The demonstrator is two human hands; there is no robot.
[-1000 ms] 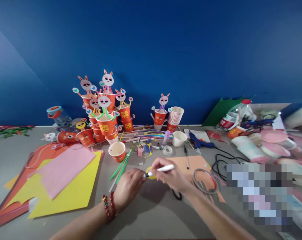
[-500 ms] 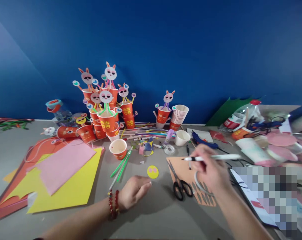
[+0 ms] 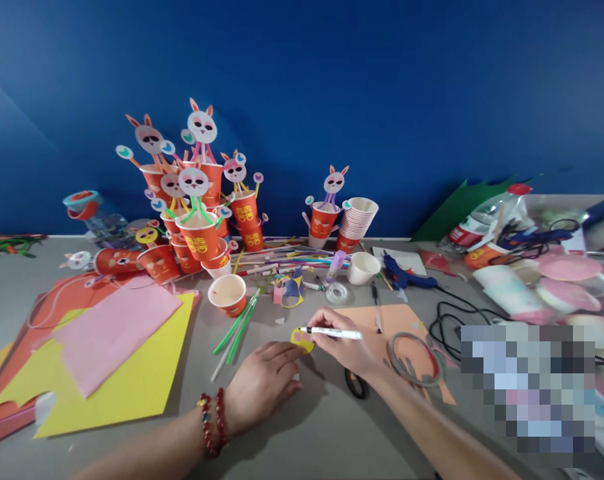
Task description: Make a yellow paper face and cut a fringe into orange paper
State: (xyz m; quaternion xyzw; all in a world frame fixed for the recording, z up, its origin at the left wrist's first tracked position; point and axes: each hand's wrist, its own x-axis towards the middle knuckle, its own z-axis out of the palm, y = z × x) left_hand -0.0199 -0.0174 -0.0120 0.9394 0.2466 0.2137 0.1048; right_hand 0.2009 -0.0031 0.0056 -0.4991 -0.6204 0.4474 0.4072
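The grey table (image 3: 307, 440) carries the work, with both hands close in around one small disc. The left hand (image 3: 262, 383) lies left of it and nearer the wearer, its fingers bent and reaching its lower left edge; whether they pinch it or only rest there, I cannot tell. The right hand (image 3: 345, 350) is just to its right, about as near, grasping the white marker (image 3: 339, 333) between thumb and fingers. The marker's long axis runs left to right, almost level in view, its dark tip pointing left over the disc's upper part. The yellow disc (image 3: 308, 347) is round, so has no long axis; pink spots (image 3: 297, 337) show on its face
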